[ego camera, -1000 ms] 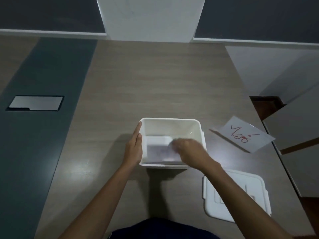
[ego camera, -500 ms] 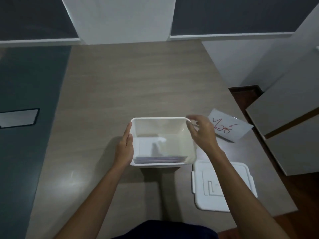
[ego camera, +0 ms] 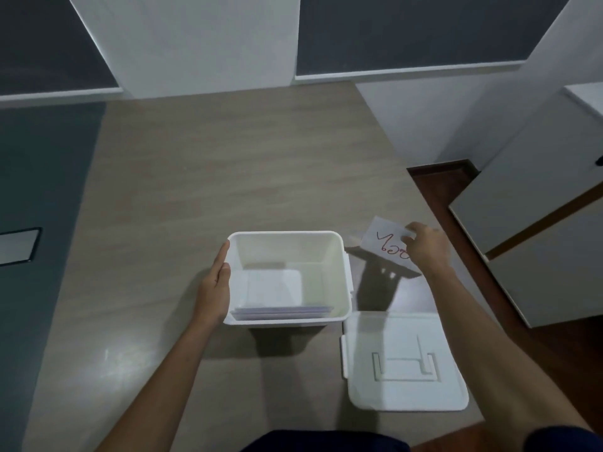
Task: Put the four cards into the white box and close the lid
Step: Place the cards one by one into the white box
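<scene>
Right hand (ego camera: 425, 247) pinches last card (ego camera: 386, 244) near bench's right edge, just right of white box (ego camera: 339, 275); left hand (ego camera: 213, 290) spread flat against box's left wall.

One white box (ego camera: 287, 278) stands open on one wooden table (ego camera: 228, 177), and one white lid (ego camera: 403, 360) lies just beside it. One card with red writing (ego camera: 388, 246) sits outside the box; a stack of cards (ego camera: 280, 309) lies inside, too close-packed to count. Two hands show: one left hand (ego camera: 213, 288) and one right hand (ego camera: 424, 247). One dark-framed panel (ego camera: 16, 244) sits in the grey strip at the left
</scene>
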Demonstrator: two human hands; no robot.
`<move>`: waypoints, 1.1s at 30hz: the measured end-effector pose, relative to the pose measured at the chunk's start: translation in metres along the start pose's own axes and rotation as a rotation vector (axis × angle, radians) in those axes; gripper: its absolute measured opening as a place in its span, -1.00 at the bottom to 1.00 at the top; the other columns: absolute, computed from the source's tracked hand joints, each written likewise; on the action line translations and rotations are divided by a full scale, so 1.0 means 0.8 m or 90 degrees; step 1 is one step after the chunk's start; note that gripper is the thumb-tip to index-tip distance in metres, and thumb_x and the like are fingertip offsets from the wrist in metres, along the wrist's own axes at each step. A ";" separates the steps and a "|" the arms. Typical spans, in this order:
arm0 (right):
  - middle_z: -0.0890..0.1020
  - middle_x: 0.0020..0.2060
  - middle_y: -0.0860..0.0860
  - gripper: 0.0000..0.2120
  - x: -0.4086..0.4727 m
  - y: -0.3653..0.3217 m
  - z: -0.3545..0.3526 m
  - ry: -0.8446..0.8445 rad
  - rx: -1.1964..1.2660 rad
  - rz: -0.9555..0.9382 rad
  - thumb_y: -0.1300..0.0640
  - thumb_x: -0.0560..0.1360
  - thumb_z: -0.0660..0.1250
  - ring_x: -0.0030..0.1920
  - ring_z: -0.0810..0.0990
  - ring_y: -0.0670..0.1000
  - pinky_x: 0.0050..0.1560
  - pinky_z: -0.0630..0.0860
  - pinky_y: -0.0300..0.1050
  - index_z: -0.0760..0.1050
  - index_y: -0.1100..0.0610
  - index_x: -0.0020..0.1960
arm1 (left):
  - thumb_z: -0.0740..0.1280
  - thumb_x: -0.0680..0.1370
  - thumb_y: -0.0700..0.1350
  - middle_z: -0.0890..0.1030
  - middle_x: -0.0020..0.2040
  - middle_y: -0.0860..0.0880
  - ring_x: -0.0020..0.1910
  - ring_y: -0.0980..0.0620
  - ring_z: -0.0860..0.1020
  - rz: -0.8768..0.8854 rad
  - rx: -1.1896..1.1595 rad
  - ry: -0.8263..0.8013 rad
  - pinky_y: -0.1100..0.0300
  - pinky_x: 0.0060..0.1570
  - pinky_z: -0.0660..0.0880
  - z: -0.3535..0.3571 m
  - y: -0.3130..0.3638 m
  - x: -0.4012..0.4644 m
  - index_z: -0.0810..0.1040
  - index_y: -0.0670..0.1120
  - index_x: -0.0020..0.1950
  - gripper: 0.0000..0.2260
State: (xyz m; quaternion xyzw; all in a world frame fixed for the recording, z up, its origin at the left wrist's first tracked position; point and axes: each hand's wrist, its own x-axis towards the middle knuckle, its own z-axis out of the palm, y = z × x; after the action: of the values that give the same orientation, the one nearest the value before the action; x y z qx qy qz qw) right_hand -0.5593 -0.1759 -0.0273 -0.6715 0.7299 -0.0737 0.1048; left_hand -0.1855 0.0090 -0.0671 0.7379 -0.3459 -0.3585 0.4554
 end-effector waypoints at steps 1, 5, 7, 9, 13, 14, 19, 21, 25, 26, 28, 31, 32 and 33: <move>0.70 0.02 0.21 -0.75 -0.003 -0.003 -0.001 0.001 0.020 0.005 0.16 0.55 0.36 -0.03 0.66 0.22 -0.23 0.46 -0.13 0.58 0.16 0.21 | 0.09 0.65 -0.10 0.31 -0.23 0.23 -0.28 0.24 0.33 0.005 -0.006 0.001 0.30 -0.17 0.31 0.000 0.002 -0.002 0.34 0.31 0.40 -0.60; 0.71 0.01 0.18 -0.79 -0.013 -0.035 -0.011 0.054 0.106 -0.021 0.10 0.56 0.35 -0.13 0.70 0.17 -0.33 0.58 -0.10 0.58 0.13 0.17 | 0.09 0.66 -0.13 0.46 0.27 0.23 0.18 0.29 0.44 0.013 -0.020 -0.006 0.27 0.25 0.29 -0.001 0.011 -0.008 0.34 0.17 0.46 -0.61; 0.71 0.00 0.17 -0.78 -0.020 -0.066 -0.029 0.107 0.184 -0.068 0.07 0.58 0.33 -0.12 0.71 0.17 -0.31 0.63 -0.05 0.56 0.13 0.18 | 0.10 0.66 -0.13 0.39 0.37 0.20 0.32 0.22 0.36 0.010 -0.028 -0.007 0.26 0.33 0.23 -0.002 0.013 -0.010 0.34 0.15 0.46 -0.61; 0.71 -0.02 0.16 -0.78 -0.034 -0.102 -0.055 0.160 0.251 -0.146 0.05 0.60 0.31 -0.12 0.71 0.15 -0.37 0.55 -0.16 0.56 0.14 0.17 | 0.10 0.66 -0.15 0.37 0.39 0.19 0.36 0.22 0.33 0.015 -0.049 -0.008 0.30 0.32 0.19 -0.002 0.013 -0.010 0.35 0.13 0.45 -0.62; 0.71 0.00 0.13 -0.80 -0.086 -0.172 -0.095 0.188 0.323 -0.318 0.12 0.56 0.37 -0.10 0.69 0.13 -0.23 0.60 -0.09 0.60 0.18 0.14 | 0.10 0.65 -0.18 0.38 0.37 0.20 0.36 0.22 0.34 0.020 -0.070 -0.008 0.36 0.28 0.19 -0.002 0.014 -0.009 0.36 0.09 0.46 -0.61; 0.72 -0.02 0.13 -0.81 -0.102 -0.185 -0.096 0.192 0.319 -0.364 0.15 0.53 0.41 -0.10 0.69 0.15 -0.17 0.62 -0.04 0.62 0.19 0.11 | 0.10 0.65 -0.18 0.40 0.35 0.20 0.34 0.20 0.36 0.011 -0.079 -0.007 0.34 0.27 0.21 -0.002 0.013 -0.008 0.36 0.09 0.45 -0.61; 0.74 -0.04 0.08 -0.83 -0.153 -0.212 -0.061 0.033 0.188 -0.491 0.15 0.52 0.41 -0.11 0.70 0.16 -0.15 0.60 -0.03 0.65 0.14 0.10 | 0.11 0.65 -0.16 0.37 0.35 0.21 0.36 0.16 0.34 0.007 -0.084 -0.022 0.25 0.32 0.21 -0.002 0.007 -0.004 0.36 0.14 0.45 -0.61; 0.72 0.03 0.04 -0.81 -0.159 -0.213 -0.039 -0.061 0.108 -0.460 0.12 0.55 0.36 -0.02 0.67 0.13 -0.10 0.55 -0.04 0.63 0.08 0.14 | 0.09 0.66 -0.15 0.37 0.36 0.18 0.36 0.15 0.34 0.010 -0.077 -0.024 0.25 0.34 0.21 -0.004 0.006 -0.005 0.35 0.15 0.45 -0.61; 0.71 0.05 0.03 -0.80 -0.169 -0.208 -0.006 -0.165 0.038 -0.422 0.06 0.59 0.30 -0.01 0.66 0.11 -0.05 0.54 -0.07 0.62 0.06 0.14 | 0.09 0.65 -0.13 0.39 0.37 0.16 0.33 0.18 0.34 0.019 -0.077 -0.021 0.31 0.28 0.20 -0.003 0.008 -0.007 0.35 0.18 0.44 -0.61; 0.71 0.02 0.06 -0.76 -0.174 -0.207 0.002 -0.230 0.027 -0.422 -0.01 0.61 0.25 -0.03 0.65 0.14 -0.02 0.53 -0.04 0.64 0.07 0.08 | 0.09 0.65 -0.13 0.40 0.36 0.16 0.32 0.19 0.35 0.019 -0.076 -0.018 0.32 0.27 0.20 -0.003 0.008 -0.007 0.35 0.19 0.44 -0.61; 0.69 -0.10 0.12 -0.52 -0.187 -0.208 0.013 -0.422 0.030 -0.414 -0.18 0.64 0.08 -0.04 0.60 0.19 0.03 0.48 0.00 0.63 0.12 -0.08 | 0.09 0.65 -0.13 0.41 0.36 0.15 0.34 0.18 0.36 0.020 -0.070 -0.012 0.30 0.28 0.20 -0.003 0.009 -0.008 0.36 0.19 0.43 -0.61; 0.64 0.21 0.09 -0.36 -0.193 -0.210 0.016 -0.570 0.073 -0.346 -0.31 0.61 -0.07 0.20 0.55 0.15 0.27 0.39 0.00 0.66 0.05 0.15 | 0.08 0.65 -0.13 0.41 0.42 0.11 0.38 0.17 0.34 0.035 -0.039 -0.030 0.31 0.29 0.21 -0.001 0.016 -0.010 0.35 0.17 0.45 -0.61; 0.60 0.29 0.07 -0.35 -0.192 -0.210 0.016 -0.573 0.084 -0.334 -0.31 0.60 -0.08 0.26 0.52 0.14 0.31 0.36 -0.02 0.63 0.04 0.23 | 0.07 0.65 -0.13 0.41 0.43 0.09 0.39 0.16 0.34 0.036 -0.021 -0.028 0.32 0.27 0.21 0.000 0.018 -0.011 0.35 0.16 0.45 -0.60; 0.58 0.31 0.07 -0.36 -0.192 -0.209 0.015 -0.566 0.099 -0.330 -0.31 0.61 -0.08 0.26 0.52 0.13 0.32 0.35 -0.04 0.61 0.04 0.25 | 0.06 0.65 -0.13 0.41 0.44 0.07 0.39 0.12 0.35 0.033 -0.004 -0.021 0.32 0.26 0.21 0.000 0.020 -0.012 0.34 0.17 0.46 -0.60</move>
State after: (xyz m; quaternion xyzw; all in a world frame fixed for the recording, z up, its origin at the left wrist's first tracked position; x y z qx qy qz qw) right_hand -0.3833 -0.0374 0.0105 -0.7867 0.4171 0.1408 0.4327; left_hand -0.1933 0.0115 -0.0507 0.7213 -0.3712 -0.3597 0.4611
